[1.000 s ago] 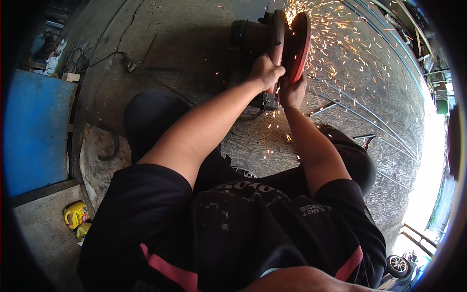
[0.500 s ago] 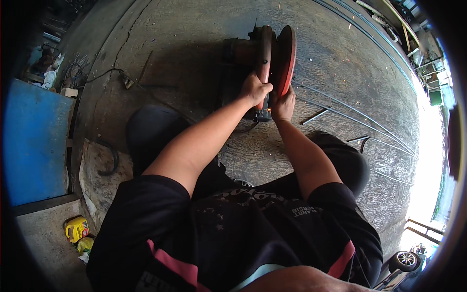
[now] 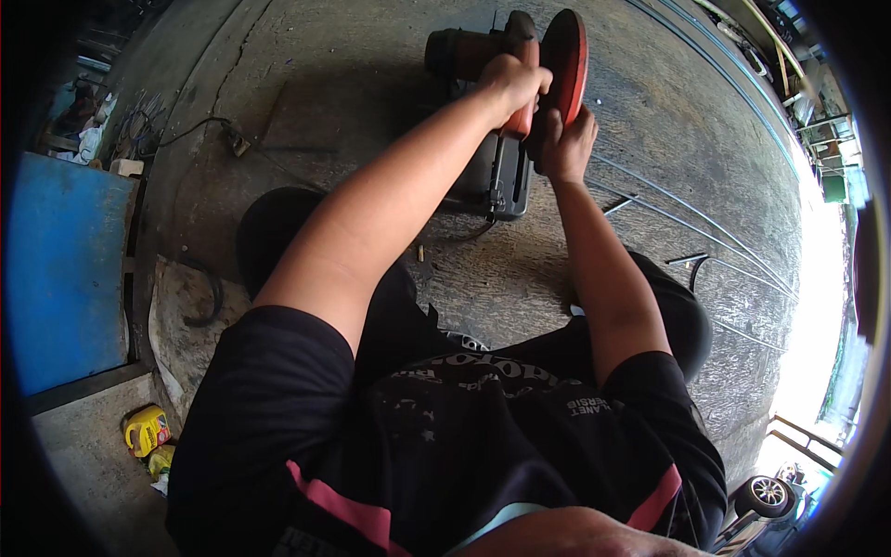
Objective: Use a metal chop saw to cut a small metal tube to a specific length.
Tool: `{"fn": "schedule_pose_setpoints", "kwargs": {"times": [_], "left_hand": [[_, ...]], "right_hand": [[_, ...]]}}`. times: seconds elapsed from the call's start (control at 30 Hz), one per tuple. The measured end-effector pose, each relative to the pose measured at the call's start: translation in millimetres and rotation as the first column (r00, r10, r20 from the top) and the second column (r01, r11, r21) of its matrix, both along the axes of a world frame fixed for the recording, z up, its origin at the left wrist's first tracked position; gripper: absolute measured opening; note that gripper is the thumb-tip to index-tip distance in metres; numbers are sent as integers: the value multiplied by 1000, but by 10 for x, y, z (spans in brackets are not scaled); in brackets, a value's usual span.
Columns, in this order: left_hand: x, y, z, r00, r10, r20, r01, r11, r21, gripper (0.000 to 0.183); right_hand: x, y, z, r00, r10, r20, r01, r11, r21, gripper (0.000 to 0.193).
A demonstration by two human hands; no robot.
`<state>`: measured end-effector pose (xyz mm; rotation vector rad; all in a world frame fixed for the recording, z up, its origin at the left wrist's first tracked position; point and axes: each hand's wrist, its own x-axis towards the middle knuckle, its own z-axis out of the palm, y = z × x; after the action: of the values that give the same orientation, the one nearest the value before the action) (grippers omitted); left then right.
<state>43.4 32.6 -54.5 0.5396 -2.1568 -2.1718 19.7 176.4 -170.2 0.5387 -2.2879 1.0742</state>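
Note:
A cut-off saw stands on the floor ahead of me, its dark base [image 3: 516,186] low and its red arm [image 3: 522,42] raised. My left hand [image 3: 513,85] is wrapped round the saw's handle, which the fingers mostly cover. On the right of the arm is a large red round part [image 3: 568,70], seen nearly edge-on; I cannot tell whether it is the disc or its guard. My right hand [image 3: 570,144] is at its lower edge, thumb up and fingers curled. What those fingers hold is hidden. The dark motor housing [image 3: 453,53] sticks out to the left.
Long thin metal rods [image 3: 687,209] lie on the concrete floor to the right, with a short piece [image 3: 620,203] near them. A black cable [image 3: 200,133] runs across the left. Further left are a blue panel [image 3: 70,269] and a yellow container [image 3: 147,431].
Both hands have moved up and slightly right, along with the saw's arm and the red round part. More of the dark base shows beneath. Orange sparks seen earlier are gone.

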Motion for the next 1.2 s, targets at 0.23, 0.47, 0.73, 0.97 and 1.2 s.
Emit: {"fn": "schedule_pose_setpoints", "kwargs": {"times": [0.23,0.47,0.73,0.97,1.2], "left_hand": [[-781,-293,479,988,-151,-21,152,987,56,20],[-1349,-501,904,973,-221,72,222,975,-7,19],[-1808,-662,1169,985,-137,104,152,977,-149,22],[-2030,-790,1354,963,-190,192,231,948,-218,24],[-2068,-809,1291,965,-190,182,219,963,-157,24]], "right_hand": [[-461,-99,685,990,-17,137,13,999,31,49],[-922,-205,1078,980,-90,176,78,994,75,56],[-1273,-329,1374,959,-87,270,84,996,22,55],[-1519,-392,1516,960,-87,267,81,996,31,55],[-1463,-398,1504,952,-88,294,87,996,19,53]]}}
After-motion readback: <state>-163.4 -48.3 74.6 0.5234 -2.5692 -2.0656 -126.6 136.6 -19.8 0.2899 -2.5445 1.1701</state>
